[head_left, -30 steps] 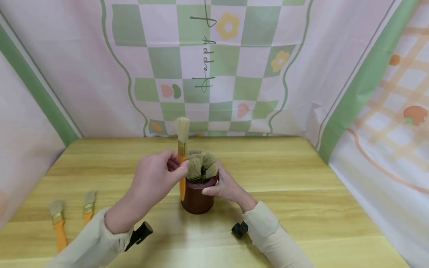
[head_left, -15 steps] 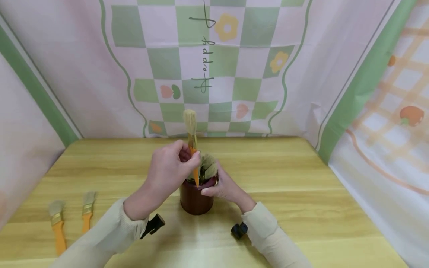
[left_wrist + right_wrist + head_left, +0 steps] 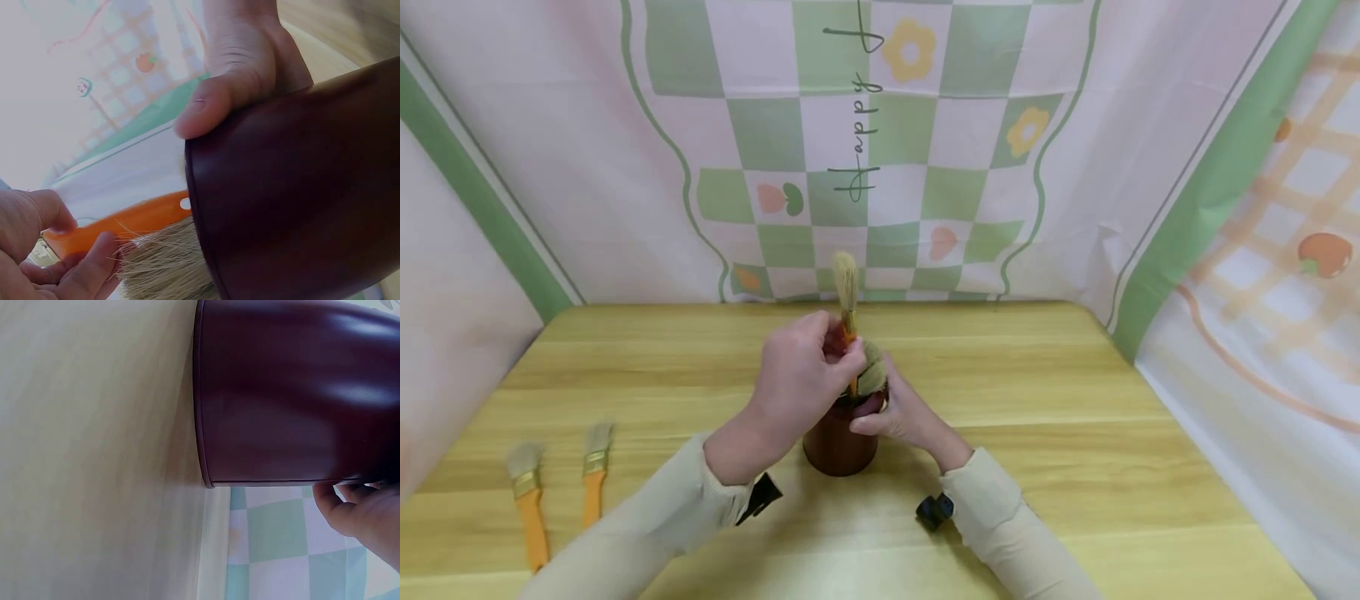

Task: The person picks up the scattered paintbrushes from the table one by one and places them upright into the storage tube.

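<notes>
My left hand (image 3: 797, 367) pinches a paintbrush (image 3: 846, 283) upright, bristles up, over the mouth of a dark red cup (image 3: 840, 446). Seen from the left wrist, the brush's orange handle (image 3: 137, 215) has its holed end right at the cup's rim. My right hand (image 3: 910, 412) grips the cup near its top from the right, with the thumb (image 3: 206, 109) at the rim. Pale bristles (image 3: 872, 371) of other brushes stick up out of the cup, partly hidden by my left hand. In the right wrist view, the cup (image 3: 294, 394) stands on the table.
Two orange-handled brushes, one wider (image 3: 531, 517) and one narrower (image 3: 595, 475), lie at the left of the wooden table (image 3: 1075, 467). A checked cloth (image 3: 902, 125) hangs behind it. Black wrist devices (image 3: 934, 511) sit at both cuffs.
My left hand has moved right with the brush, bringing it from beside the cup to over its mouth, the handle end now lower at the rim. The right hand keeps its grip.
</notes>
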Demonstrator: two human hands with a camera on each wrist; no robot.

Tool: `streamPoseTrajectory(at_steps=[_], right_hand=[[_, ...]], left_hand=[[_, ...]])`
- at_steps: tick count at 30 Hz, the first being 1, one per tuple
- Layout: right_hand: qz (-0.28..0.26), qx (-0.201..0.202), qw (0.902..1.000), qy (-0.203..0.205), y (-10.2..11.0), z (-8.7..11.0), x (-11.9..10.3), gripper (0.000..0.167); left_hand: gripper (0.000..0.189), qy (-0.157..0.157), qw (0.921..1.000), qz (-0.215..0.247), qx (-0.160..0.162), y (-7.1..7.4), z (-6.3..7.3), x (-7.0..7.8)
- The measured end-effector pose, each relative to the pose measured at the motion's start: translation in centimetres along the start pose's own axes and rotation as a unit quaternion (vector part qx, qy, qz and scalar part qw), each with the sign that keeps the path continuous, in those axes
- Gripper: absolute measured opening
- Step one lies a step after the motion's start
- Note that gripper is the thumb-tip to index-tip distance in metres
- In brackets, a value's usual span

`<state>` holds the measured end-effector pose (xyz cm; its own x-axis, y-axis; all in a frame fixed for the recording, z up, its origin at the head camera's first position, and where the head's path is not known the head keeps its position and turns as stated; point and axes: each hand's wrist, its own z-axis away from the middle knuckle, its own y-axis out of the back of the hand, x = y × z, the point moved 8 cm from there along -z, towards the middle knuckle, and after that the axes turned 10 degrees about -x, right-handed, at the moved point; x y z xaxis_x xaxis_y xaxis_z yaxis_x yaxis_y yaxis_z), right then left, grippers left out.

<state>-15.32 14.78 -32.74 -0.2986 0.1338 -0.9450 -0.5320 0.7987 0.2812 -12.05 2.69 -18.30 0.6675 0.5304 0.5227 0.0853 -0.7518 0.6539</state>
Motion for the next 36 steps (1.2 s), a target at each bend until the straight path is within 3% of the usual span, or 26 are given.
streamPoseTrajectory(at_steps=[8, 13, 17, 21, 23, 26, 30, 33, 36], right_hand=[[-0.031, -0.006, 0.9995, -0.002, -0.5, -0.1, 0.2, 0.108], [-0.029, -0.011, 0.9995, -0.001, -0.6, -0.1, 0.5, 0.109], [0.012, -0.009, 0.9998, 0.009, -0.4, -0.3, 0.2, 0.103], [0.052, -0.002, 0.9986, 0.011, 0.0, -0.3, -0.3, 0.098], [0.048, -0.001, 0.9987, 0.015, 0.2, -0.4, -0.4, 0.098], [0.027, -0.003, 0.9994, 0.023, 0.2, -0.7, -0.4, 0.095], [0.026, -0.01, 0.9994, 0.019, 0.1, -0.8, -0.3, 0.098], [0.03, -0.008, 0.9994, 0.014, 0.2, -0.8, -0.1, 0.105], [0.039, -0.003, 0.9992, 0.012, 0.3, -0.8, -0.2, 0.111]], left_hand=[[0.017, 0.009, 0.9997, -0.021, -0.012, -0.4, 0.1, -0.2], [0.032, 0.072, 0.9962, -0.003, -0.049, -0.2, -0.1, -1.2], [0.038, 0.114, 0.9925, 0.01, -0.042, 0.9, 0.1, -2.2], [0.034, 0.104, 0.9943, -0.001, -0.027, 1.6, 0.4, -2.5], [0.031, 0.096, 0.995, -0.005, -0.028, 1.6, 0.6, -2.7], [0.029, 0.114, 0.9929, 0.011, -0.03, 1.9, 0.9, -3.2], [0.025, 0.169, 0.985, 0.026, -0.019, 3.6, 2.3, -5.1], [0.024, 0.213, 0.9762, -0.038, -0.016, 5.8, 4.5, -7.7], [0.029, 0.26, 0.9573, -0.121, -0.038, 7.7, 7.2, -11.0]])
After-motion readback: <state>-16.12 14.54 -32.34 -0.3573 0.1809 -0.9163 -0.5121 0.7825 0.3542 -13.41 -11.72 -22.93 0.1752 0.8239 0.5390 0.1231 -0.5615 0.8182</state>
